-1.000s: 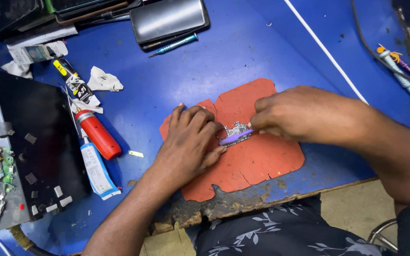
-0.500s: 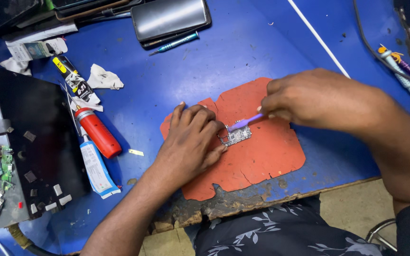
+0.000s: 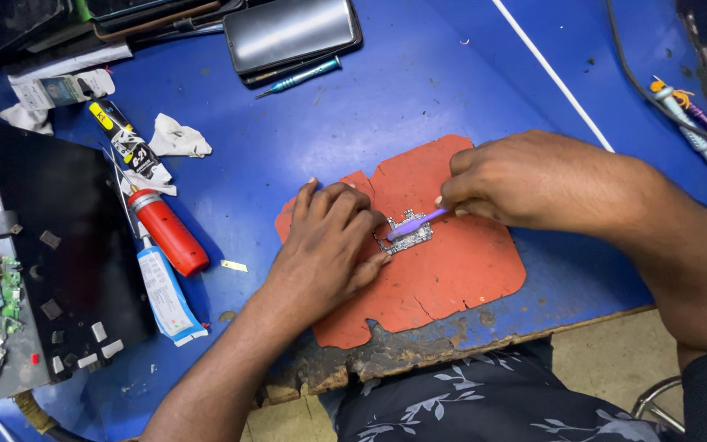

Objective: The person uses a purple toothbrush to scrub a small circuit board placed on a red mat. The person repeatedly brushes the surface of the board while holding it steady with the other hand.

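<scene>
A small silvery circuit board (image 3: 405,237) lies on a worn red-orange mat (image 3: 443,278) on the blue table. My left hand (image 3: 325,245) rests flat on the mat, its fingertips pressing the board's left edge. My right hand (image 3: 525,180) grips a thin purple tool (image 3: 415,223), probably a brush, whose tip touches the top of the board. The tool's rear end is hidden inside my fist.
A red bottle (image 3: 167,232), a white-blue tube (image 3: 165,295) and a yellow-black tube (image 3: 128,147) lie left of the mat. A black tray (image 3: 59,245) with parts sits far left. A phone (image 3: 292,31) and a screwdriver (image 3: 300,76) lie behind; more screwdrivers (image 3: 685,123) lie at right. The table's chipped front edge (image 3: 386,360) is near me.
My right hand has drawn the purple tool up and to the right, so more of the board shows. My left hand has stayed on the board.
</scene>
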